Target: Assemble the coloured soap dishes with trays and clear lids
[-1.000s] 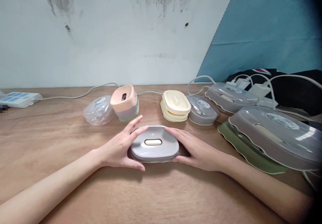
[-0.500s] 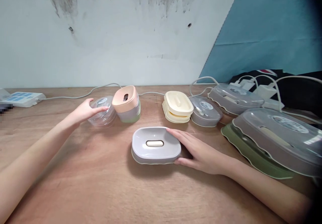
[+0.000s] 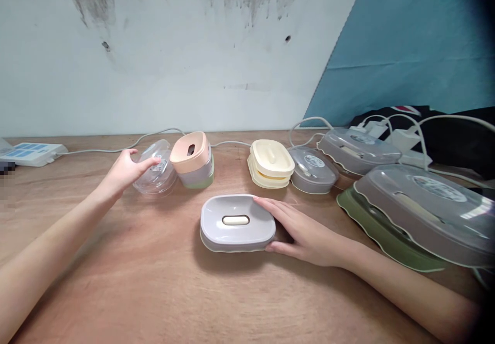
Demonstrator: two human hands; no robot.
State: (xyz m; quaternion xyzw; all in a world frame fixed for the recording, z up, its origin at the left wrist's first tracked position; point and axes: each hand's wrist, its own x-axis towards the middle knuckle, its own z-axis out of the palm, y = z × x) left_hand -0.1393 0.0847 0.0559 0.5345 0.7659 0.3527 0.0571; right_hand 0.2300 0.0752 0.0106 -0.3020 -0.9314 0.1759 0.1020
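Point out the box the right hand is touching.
The pale grey box at centre, with a cream bar on top; the right hand touches no other box.

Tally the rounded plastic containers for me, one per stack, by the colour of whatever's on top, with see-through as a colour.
See-through lids: 4
Cream lid: 1
Peach top: 1
Pale grey top, touched by the right hand: 1
Total: 7

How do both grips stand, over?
Left grip at clear cover, firm hold unclear. Right grip around gray container's right end. Gray container resting on table. Peach-topped stack close beside cover.
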